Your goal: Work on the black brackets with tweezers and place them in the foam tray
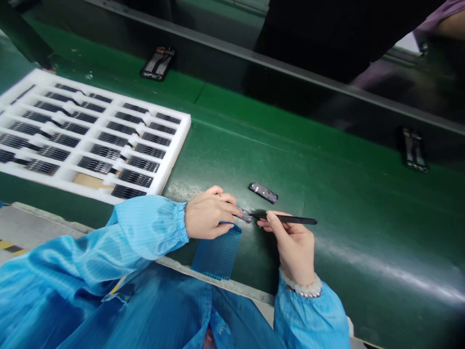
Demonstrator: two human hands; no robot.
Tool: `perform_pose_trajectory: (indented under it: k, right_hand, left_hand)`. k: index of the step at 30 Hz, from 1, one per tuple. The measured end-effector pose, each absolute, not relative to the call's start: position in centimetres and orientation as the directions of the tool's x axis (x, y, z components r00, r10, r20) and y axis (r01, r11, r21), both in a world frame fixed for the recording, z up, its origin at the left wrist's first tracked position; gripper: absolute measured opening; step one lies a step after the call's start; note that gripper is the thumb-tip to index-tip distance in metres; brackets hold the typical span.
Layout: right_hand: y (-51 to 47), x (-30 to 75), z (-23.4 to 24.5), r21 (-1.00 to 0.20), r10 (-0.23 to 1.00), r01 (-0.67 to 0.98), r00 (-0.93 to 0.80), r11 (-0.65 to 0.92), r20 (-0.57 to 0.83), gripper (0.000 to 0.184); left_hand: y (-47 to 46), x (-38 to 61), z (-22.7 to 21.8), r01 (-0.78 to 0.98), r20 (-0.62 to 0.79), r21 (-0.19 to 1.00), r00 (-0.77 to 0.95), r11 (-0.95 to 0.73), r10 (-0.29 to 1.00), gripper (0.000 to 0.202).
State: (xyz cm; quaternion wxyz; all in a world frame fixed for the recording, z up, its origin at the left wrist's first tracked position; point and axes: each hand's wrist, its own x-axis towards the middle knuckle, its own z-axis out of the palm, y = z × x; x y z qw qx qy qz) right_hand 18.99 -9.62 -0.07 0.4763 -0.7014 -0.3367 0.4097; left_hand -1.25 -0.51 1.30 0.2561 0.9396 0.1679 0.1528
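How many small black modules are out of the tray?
2. Held module sits between left hand and tweezers tip; loose module lies on the belt just beyond them. Others may be hidden.

Surface: dark green, glossy.
Tray: white, with rows of black ribbed strips.
Sheet: blue, fine dot grid.
Tweezers: black.
Held part: black, silver flecks.
Loose part: black.
Sleeves: bright blue, faint pinstripe.
Bracelet: white beads.

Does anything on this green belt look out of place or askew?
The blue perforated sheet under the left hand lies askew, overhanging the green belt's near edge. The white foam tray's near row has one bare slot.
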Motion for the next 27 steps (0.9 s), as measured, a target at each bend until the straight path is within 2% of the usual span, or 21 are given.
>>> perform_pose_trajectory:
  k: [8,14,22,25,27]
  right_hand:
    - [-9.54,18.94,-0.16,-0.943,0.868,0.111,0.436,-0.315,-0.239,0.031]
    - [-9.61,18.94,-0.15,-0.941,0.862,0.101,0.442,-0.324,-0.249,0.031]
    - [-9.62,18.71,0.02,-0.942,0.87,0.139,0.444,-0.304,-0.215,0.031]
    - [-10.01,18.66,0.02,-0.94,0.885,0.206,0.436,-0.273,-0.162,0.028]
    - [-10.48,18.61,-0.05,-0.92,0.904,0.318,0.421,-0.23,-0.081,0.023]
  left_hand:
    - [-0.49,-1.19,1.32,0.249,0.179,0.537,0.9,-0.806,0.397,0.019]
    - [-0.53,-1.24,1.26,0.229,0.223,0.528,0.892,-0.818,0.393,0.019]
    - [-0.54,-1.25,1.27,0.26,0.166,0.549,0.897,-0.795,0.409,0.02]
    - [-0.54,-1.27,1.26,0.253,0.184,0.549,0.893,-0.797,0.41,0.019]
    - [-0.54,-1.28,1.24,0.244,0.205,0.544,0.889,-0.803,0.409,0.018]
